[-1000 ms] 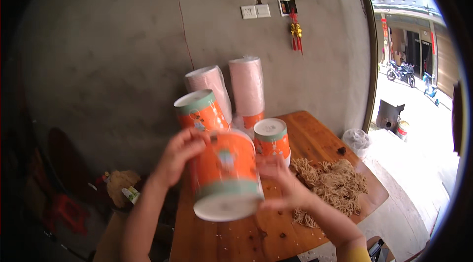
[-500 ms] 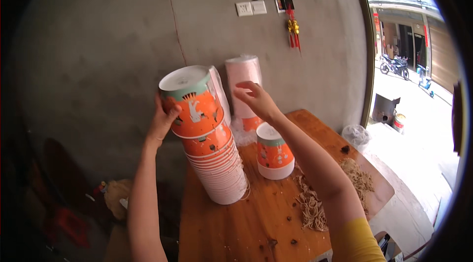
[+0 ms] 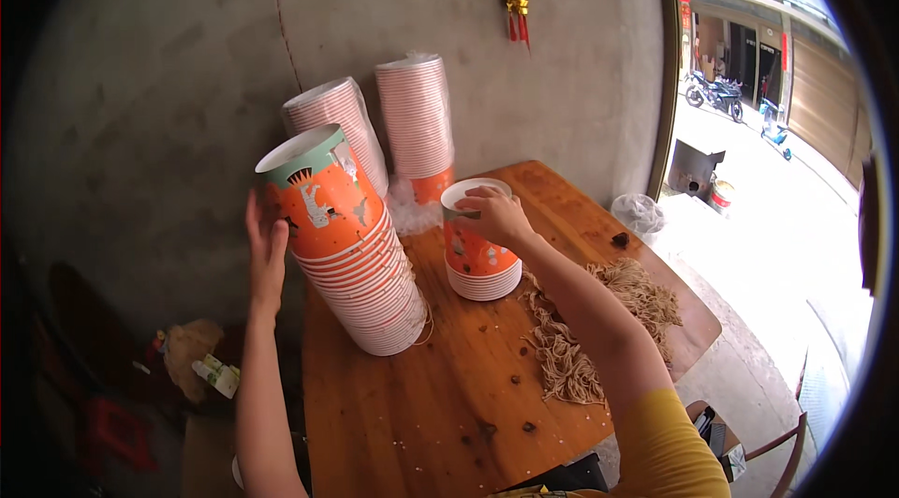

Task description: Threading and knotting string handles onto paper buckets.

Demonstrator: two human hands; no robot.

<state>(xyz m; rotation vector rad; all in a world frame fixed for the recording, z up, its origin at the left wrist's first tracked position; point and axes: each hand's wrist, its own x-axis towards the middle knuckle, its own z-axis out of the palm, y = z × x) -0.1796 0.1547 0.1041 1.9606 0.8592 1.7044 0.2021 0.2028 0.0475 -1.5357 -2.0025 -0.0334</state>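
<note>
A tall, leaning stack of nested paper buckets, orange with green at the top end and printed figures, stands on the left of the wooden table. My left hand is beside its uppermost bucket, thumb and fingers apart, lightly against the side at most. To the right is a shorter stack of matching buckets, with several pale rims at its base. My right hand reaches over its top end, fingers curled onto the uppermost bucket; the fingertips are partly hidden.
Two plastic-wrapped bucket stacks stand by the grey wall. Tangled beige string lies along the table's right side. A clear plastic bag is beyond the right edge, near the doorway. A bag sits at lower left.
My right hand has come down from the air onto the shorter stack. On the tall stack, the second orange band has gone from sight. My left hand's grip has loosened. The view has shifted.
</note>
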